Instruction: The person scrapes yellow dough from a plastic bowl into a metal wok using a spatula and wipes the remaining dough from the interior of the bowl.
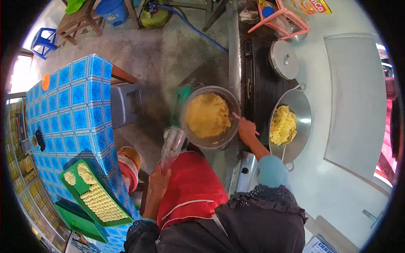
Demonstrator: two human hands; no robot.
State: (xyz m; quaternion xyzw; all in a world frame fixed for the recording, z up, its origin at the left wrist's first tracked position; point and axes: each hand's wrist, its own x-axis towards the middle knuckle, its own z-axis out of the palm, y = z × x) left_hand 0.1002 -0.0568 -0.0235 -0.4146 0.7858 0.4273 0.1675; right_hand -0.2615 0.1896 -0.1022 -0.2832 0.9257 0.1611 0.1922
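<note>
My left hand (158, 183) is wrapped round a clear plastic bottle (172, 145), tilted up toward a round see-through tub (209, 143). Yellow, crumbly mash (209, 116) fills much of the tub. At the tub's right rim my right hand (246, 128) is closed on a pink-handled utensil (237, 116); I cannot make out its working end. To the right of that hand, a wide metal wok (301, 118) holds a mound of yellow mash (282, 125), with a thin handle leaning out of it near the front.
A lidded pot (284, 60) stands on the dark stove top beyond the wok, near a pink rack (287, 21). On the left, a blue-checked table (63, 114) bears a green tray (122, 211) with rows of small pale dough balls. A grey stool (126, 105) stands beside it.
</note>
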